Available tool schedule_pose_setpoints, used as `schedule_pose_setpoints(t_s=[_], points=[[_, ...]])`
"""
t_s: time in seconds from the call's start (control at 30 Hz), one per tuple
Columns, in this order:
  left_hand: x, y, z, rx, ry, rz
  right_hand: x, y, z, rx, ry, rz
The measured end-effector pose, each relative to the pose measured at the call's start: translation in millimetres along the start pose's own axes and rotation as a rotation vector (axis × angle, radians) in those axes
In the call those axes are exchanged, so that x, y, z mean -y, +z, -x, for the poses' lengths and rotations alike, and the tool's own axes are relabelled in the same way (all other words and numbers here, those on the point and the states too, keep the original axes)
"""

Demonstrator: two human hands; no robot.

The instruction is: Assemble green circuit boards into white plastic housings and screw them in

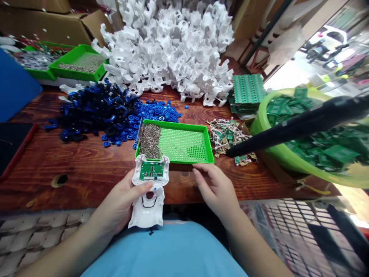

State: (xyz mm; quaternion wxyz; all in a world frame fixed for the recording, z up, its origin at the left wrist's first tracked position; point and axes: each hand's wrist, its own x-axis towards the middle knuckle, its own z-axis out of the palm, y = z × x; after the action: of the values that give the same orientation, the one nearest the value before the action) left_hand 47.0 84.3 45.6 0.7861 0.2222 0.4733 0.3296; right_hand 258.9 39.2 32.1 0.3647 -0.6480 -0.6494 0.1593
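Observation:
My left hand (122,200) grips a white plastic housing (147,215), its thumb pressed on the front. A green circuit board (152,171) sits in the housing's upper part, and a round hole and a dark curved line show below it. My right hand (216,189) is at the front edge of a green tray (211,154), thumb and fingers apart and nothing visible between them. Whether its fingertips touch the rim I cannot tell. Small metal screws (150,139) are heaped at the tray's left end; a perforated plate (181,142) fills the rest.
Behind the tray lie blue ring-shaped parts (157,111), dark blue parts (95,109) and a tall heap of white housings (173,50). Wired small boards (227,134) lie right. A black rod (296,125) crosses before a yellow-green tub (261,115) of circuit boards.

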Motion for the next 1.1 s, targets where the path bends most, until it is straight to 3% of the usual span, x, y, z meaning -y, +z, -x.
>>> schedule_pose_setpoints(t_s=[0.1, 0.17, 0.4, 0.53, 0.67, 0.8, 1.1], points=[[-3, -12.4, 11, -0.055, 0.065, 0.028, 7, 5, -23, 0.02, -0.143, 0.068], [-4, -22.5, 17, -0.125, 0.083, 0.051, 22, 18, -47, 0.1, -0.26, 0.126], [-2, -66.0, 35, -0.379, 0.154, 0.099, 95, 105, -116, 0.461, -0.655, 0.385], [3, -79.1, 38, -0.428, 0.197, 0.137, 124, 155, -128, 0.525, -0.639, 0.53], [6, -85.4, 37, -0.434, 0.213, 0.171, 132, 186, -132, 0.552, -0.547, 0.663], [9, -91.2, 38, -0.417, 0.212, 0.201, 128, 193, -131, 0.587, -0.532, 0.707], [-10, -108.0, 46, -0.482, 0.347, 0.292, 119, 173, -109, 0.674, -0.557, 0.6]])
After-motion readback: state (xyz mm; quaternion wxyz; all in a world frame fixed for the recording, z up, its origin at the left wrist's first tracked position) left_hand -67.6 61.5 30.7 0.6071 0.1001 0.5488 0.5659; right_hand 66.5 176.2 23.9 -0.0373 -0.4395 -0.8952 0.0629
